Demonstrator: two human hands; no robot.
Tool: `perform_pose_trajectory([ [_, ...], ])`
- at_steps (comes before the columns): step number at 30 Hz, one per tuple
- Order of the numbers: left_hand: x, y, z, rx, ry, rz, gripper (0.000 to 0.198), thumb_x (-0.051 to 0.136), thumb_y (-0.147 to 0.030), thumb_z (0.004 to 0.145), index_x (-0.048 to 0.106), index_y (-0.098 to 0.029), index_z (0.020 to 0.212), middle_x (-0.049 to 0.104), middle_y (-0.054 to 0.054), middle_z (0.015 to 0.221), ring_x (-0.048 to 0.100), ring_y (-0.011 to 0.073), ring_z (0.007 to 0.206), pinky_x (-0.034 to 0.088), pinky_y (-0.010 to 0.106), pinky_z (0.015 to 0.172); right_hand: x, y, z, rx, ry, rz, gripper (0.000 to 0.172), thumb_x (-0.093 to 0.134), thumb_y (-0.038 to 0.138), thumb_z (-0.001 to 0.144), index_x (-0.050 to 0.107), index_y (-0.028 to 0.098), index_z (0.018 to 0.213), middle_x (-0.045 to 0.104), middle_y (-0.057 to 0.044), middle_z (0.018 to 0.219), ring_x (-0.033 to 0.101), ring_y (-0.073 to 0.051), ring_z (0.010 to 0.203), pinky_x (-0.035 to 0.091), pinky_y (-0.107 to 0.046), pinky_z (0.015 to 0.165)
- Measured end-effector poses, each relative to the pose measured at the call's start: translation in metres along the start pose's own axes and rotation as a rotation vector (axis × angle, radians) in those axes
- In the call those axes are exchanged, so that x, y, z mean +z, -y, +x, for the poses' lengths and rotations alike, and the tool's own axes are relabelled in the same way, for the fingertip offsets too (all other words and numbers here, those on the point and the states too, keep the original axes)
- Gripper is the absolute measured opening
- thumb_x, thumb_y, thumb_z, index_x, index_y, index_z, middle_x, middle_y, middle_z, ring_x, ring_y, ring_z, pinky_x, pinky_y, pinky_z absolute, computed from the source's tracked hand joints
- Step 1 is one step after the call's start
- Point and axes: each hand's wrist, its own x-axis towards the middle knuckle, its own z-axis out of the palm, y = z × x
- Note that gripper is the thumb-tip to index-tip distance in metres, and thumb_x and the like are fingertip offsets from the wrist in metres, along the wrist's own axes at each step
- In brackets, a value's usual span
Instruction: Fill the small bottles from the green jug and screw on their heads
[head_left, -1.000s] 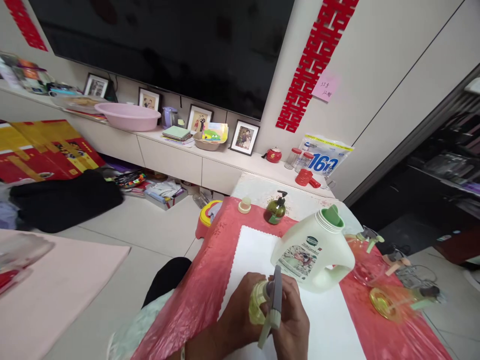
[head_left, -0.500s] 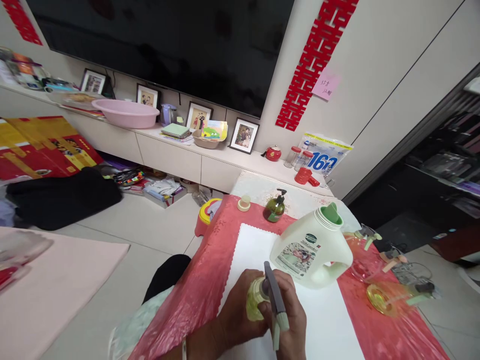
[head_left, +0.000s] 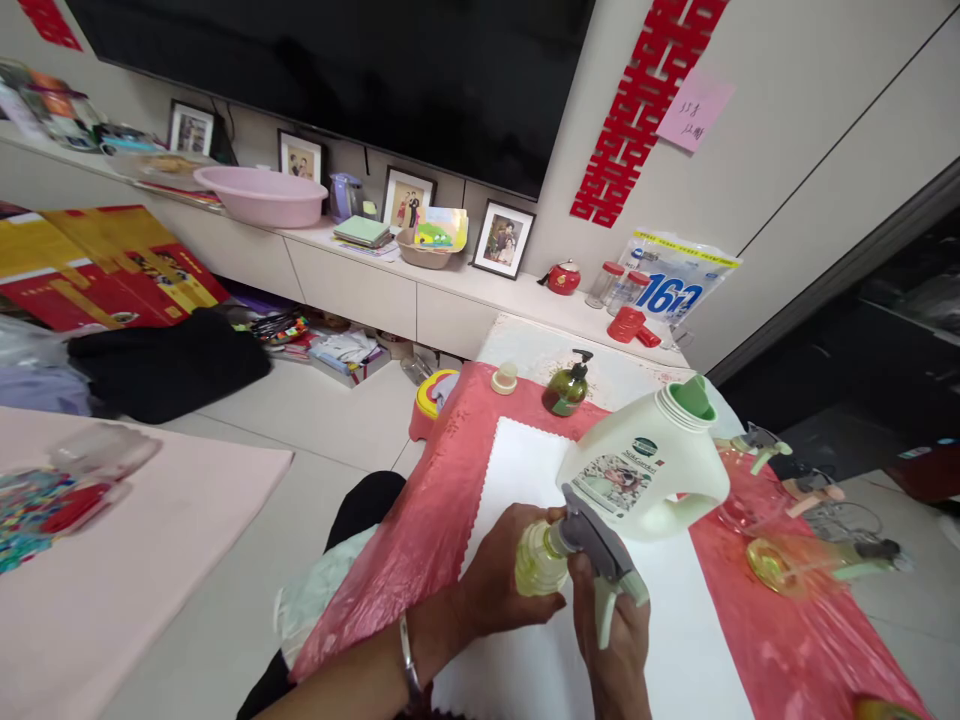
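My left hand (head_left: 496, 578) is closed around a clear spray bottle (head_left: 537, 562) with a pale yellow-green tint. The grey trigger sprayer (head_left: 600, 545) on its neck tilts toward the right, its light green lever hanging down. Fingers of my right hand (head_left: 621, 640) grip this sprayer from below. Just beyond them a large cream jug (head_left: 637, 465) stands upright on a white mat (head_left: 517, 480), a green spout in its uncapped mouth. Behind the mat are a dark green pump bottle (head_left: 564, 394) and a small cream cap (head_left: 505, 378).
Red plastic sheeting (head_left: 442, 490) covers the table around the mat. On the right lie a yellow spray bottle (head_left: 810, 565) and a pink spray bottle (head_left: 750, 495). A pink-topped table (head_left: 172, 540) is at left. A long cabinet (head_left: 352, 270) runs along the wall.
The spray bottle has turned in my hands, from pointing toward me to leaning right, so its sprayer shows side-on. My right hand has shifted lower on the sprayer. The view has shifted slightly.
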Motion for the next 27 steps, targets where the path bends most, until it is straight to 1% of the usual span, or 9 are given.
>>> perform_pose_trajectory([
  [3,0.000,0.008,-0.002,0.060,-0.017,0.015,0.090,0.086,-0.034,0.058,0.043,-0.025,0.136,0.057,0.010,0.128,0.059,0.0334,0.120,0.050,0.052,0.105,0.001,0.013,0.006,0.019,-0.057,0.101,0.029,0.070,0.031,0.095,0.071,0.019,0.121,0.066,-0.009,0.114,0.067,-0.022,0.103,0.059,-0.030,0.091],
  [6,-0.001,0.007,-0.002,0.052,-0.036,0.008,0.091,0.087,-0.039,0.059,0.042,-0.024,0.136,0.055,0.011,0.128,0.059,0.0331,0.120,0.051,0.053,0.106,-0.004,0.040,0.023,-0.054,-0.169,0.269,0.027,0.072,0.036,0.094,0.068,0.026,0.118,0.063,-0.003,0.116,0.064,-0.018,0.102,0.056,-0.038,0.099],
  [9,-0.003,0.001,-0.001,0.005,-0.042,-0.010,0.088,0.087,-0.039,0.060,0.042,-0.023,0.135,0.055,0.011,0.127,0.060,0.0322,0.119,0.052,0.053,0.106,-0.017,0.077,0.044,-0.120,-0.205,0.435,0.031,0.085,0.042,0.083,0.072,0.026,0.106,0.060,0.000,0.103,0.061,-0.012,0.089,0.058,-0.029,0.093],
  [11,-0.004,-0.003,0.000,-0.003,-0.064,-0.001,0.085,0.087,-0.040,0.062,0.043,-0.023,0.133,0.055,0.011,0.127,0.060,0.0319,0.119,0.052,0.053,0.106,-0.028,0.101,0.052,-0.170,-0.281,0.439,0.027,0.081,0.046,0.086,0.073,0.029,0.104,0.057,0.002,0.100,0.057,-0.009,0.083,0.057,-0.025,0.090],
  [14,-0.006,-0.004,0.000,0.001,-0.141,0.040,0.082,0.085,-0.040,0.065,0.043,-0.023,0.132,0.055,0.011,0.127,0.060,0.0312,0.119,0.053,0.052,0.105,-0.043,0.119,0.054,-0.215,-0.393,0.285,0.030,0.081,0.050,0.085,0.073,0.034,0.109,0.055,0.001,0.112,0.054,-0.011,0.087,0.054,-0.025,0.086],
  [16,-0.006,-0.002,0.000,-0.008,-0.222,0.079,0.081,0.085,-0.040,0.066,0.042,-0.023,0.133,0.054,0.012,0.128,0.059,0.0311,0.120,0.053,0.053,0.105,-0.053,0.112,0.050,-0.211,-0.392,0.143,0.034,0.082,0.048,0.083,0.071,0.032,0.111,0.056,-0.002,0.119,0.057,-0.014,0.090,0.056,-0.030,0.083],
  [19,-0.007,-0.001,0.001,-0.071,-0.317,0.131,0.079,0.085,-0.040,0.067,0.044,-0.023,0.132,0.054,0.011,0.129,0.058,0.0313,0.122,0.050,0.056,0.108,-0.069,0.075,0.038,-0.107,-0.272,-0.084,0.039,0.078,0.036,0.085,0.067,0.024,0.121,0.061,-0.007,0.119,0.064,-0.021,0.095,0.057,-0.039,0.085],
  [23,-0.009,-0.002,0.001,-0.154,-0.338,0.131,0.079,0.085,-0.043,0.067,0.044,-0.027,0.133,0.055,0.008,0.126,0.058,0.0304,0.120,0.050,0.057,0.108,-0.080,0.021,0.024,-0.047,0.111,-0.585,0.031,0.059,0.041,0.099,0.062,0.023,0.123,0.063,-0.005,0.114,0.062,-0.018,0.095,0.051,-0.031,0.082],
  [27,-0.010,-0.005,0.002,-0.151,-0.313,0.099,0.078,0.083,-0.047,0.070,0.044,-0.028,0.135,0.056,0.009,0.127,0.058,0.0300,0.119,0.052,0.055,0.105,-0.071,-0.008,0.014,-0.020,0.320,-0.721,0.025,0.050,0.035,0.098,0.064,0.024,0.116,0.063,-0.003,0.112,0.059,-0.020,0.100,0.046,-0.035,0.084],
])
